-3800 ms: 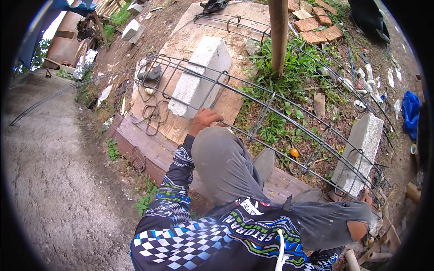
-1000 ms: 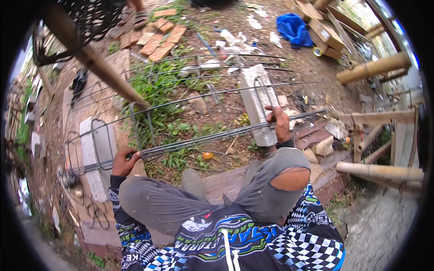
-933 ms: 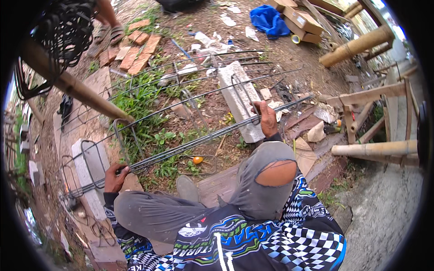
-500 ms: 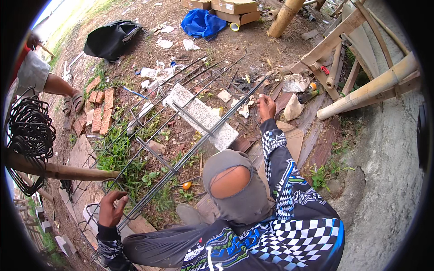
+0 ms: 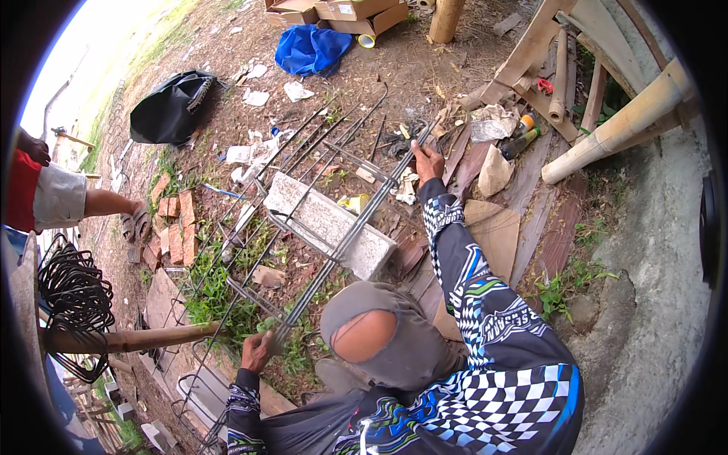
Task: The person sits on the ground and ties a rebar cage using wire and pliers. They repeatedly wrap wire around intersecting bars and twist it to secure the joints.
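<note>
A long cage of dark steel bars [image 5: 322,269] with square wire ties slants across the ground in front of me. It rests over a speckled concrete block [image 5: 326,225]. My right hand [image 5: 429,162] is closed on the bundled bars near their far end. Toward the near end, my left hand [image 5: 259,351] has its fingers curled against the same bars; they are slightly blurred. Between my arms, my knee [image 5: 365,336] shows through a hole in grey trousers.
Bent steel ties [image 5: 76,292] hang on a bamboo pole [image 5: 136,339] at left. Bricks [image 5: 178,227] lie near another person's foot [image 5: 136,221]. Beyond are a black bag [image 5: 168,106], blue cloth [image 5: 311,50] and cardboard boxes [image 5: 364,14]. A bamboo post [image 5: 618,125] and rough concrete [image 5: 644,303] stand right.
My left hand has moved right and up onto the bars, and my right hand has come left onto their far end. The bars near the block have shifted slightly.
</note>
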Demonstrator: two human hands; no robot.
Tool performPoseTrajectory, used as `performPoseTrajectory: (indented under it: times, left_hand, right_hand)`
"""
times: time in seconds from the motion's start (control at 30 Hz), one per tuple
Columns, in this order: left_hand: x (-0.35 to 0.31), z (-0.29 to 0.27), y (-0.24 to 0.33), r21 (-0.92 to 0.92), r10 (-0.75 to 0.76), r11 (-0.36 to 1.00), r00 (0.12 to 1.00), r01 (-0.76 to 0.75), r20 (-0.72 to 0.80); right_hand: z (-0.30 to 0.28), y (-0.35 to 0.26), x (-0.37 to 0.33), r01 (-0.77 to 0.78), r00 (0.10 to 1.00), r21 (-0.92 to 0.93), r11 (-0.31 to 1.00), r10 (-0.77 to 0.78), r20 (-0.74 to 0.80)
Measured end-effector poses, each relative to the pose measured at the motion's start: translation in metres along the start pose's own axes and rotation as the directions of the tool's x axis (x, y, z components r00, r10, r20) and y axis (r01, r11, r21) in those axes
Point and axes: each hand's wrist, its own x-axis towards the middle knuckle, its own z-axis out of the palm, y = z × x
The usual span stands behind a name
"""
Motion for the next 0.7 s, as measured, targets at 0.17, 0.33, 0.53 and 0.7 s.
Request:
performPoseTrajectory:
  times: [0.17,0.33,0.53,0.7]
  left_hand:
    - [-0.011,0.016,0.032,-0.088,0.026,0.996,0.996,-0.033,-0.089]
    - [-0.029,-0.009,0.031,0.078,-0.010,0.997,0.994,0.018,-0.107]
    - [-0.014,-0.032,-0.027,0.107,0.185,0.982,0.913,-0.156,-0.365]
    - [0.006,-0.015,-0.022,0.633,0.440,0.766,0.811,-0.116,-0.384]
  right_hand:
    - [-0.016,-0.027,-0.017,-0.172,0.976,0.154,0.973,0.147,0.163]
    - [-0.022,-0.030,-0.013,-0.138,0.981,0.137,0.981,0.117,0.156]
    - [-0.008,-0.025,-0.025,-0.190,0.962,0.213,0.958,0.138,0.235]
    - [-0.018,-0.014,-0.008,-0.246,0.958,0.283,0.927,0.188,0.218]
